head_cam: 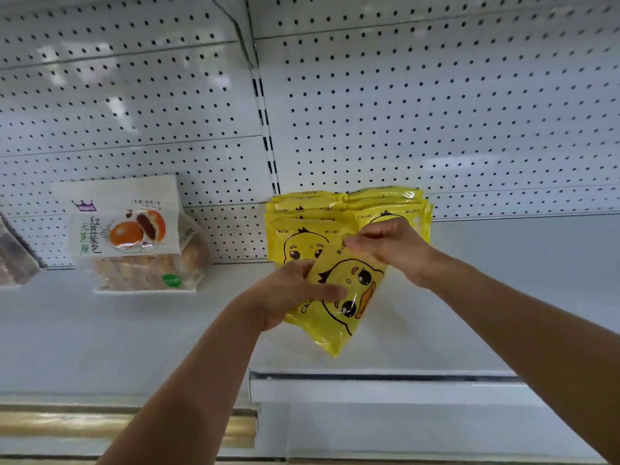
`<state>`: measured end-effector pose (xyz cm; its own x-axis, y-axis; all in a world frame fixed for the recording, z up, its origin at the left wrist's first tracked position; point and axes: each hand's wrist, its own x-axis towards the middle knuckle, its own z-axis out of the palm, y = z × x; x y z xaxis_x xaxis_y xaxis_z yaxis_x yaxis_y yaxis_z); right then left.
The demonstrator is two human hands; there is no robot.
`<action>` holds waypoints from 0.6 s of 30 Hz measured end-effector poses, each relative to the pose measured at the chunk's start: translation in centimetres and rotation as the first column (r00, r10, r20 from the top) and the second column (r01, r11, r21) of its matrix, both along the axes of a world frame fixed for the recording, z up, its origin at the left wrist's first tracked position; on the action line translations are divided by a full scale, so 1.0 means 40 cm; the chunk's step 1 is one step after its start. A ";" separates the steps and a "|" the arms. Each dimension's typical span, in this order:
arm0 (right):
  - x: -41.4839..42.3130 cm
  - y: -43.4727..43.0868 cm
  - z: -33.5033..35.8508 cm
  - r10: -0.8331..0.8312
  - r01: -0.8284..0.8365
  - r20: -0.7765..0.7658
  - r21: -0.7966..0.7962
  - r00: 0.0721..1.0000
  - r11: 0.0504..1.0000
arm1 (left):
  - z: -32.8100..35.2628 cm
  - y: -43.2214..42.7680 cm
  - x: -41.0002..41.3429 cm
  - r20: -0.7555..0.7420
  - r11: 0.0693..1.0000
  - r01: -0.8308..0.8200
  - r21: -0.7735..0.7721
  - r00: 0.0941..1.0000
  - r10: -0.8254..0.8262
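Two hands grip one yellow duck pkt (349,297), which is held tilted, duck face turned sideways, over the white shelf (134,330); whether its lower corner touches the shelf cannot be told. The pkt's left edge is gripped by the left hand (292,293), thumb laid across the front, fingers hidden behind. Its top corner is pinched by the right hand (389,250), fingers curled. Just behind, a stack of matching yellow pkts (302,209) is stood upright against the pegboard back panel (436,112). Well to the left, a bread bag (134,236) w/ buns pictured on its label is stood on the same shelf. At the far left edge a dark pkg (13,256) is partly seen, blurred.
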<state>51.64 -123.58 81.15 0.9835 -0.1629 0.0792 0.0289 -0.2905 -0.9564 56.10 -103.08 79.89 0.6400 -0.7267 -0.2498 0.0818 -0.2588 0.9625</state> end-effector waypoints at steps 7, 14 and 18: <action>-0.099 -0.137 -0.061 -0.278 0.265 0.007 0.273 0.961 0.925 | -0.004 -0.093 0.006 0.100 0.959 -0.282 -0.008 0.954 0.282; -0.109 -0.230 -0.075 -0.352 0.339 0.064 0.163 0.934 0.927 | -0.034 -0.216 0.037 0.499 0.906 -0.416 -0.084 0.769 0.400; -0.069 -0.268 -0.085 -0.466 0.452 0.024 0.202 0.884 0.869 | -0.004 -0.285 0.054 0.896 0.837 -0.543 0.065 0.402 0.191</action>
<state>48.86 -134.31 77.75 0.7869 -0.6133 0.0686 0.0044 -0.1055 -0.9944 58.26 -114.48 79.72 0.8359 -0.3585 0.4157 -0.5364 -0.6941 0.4801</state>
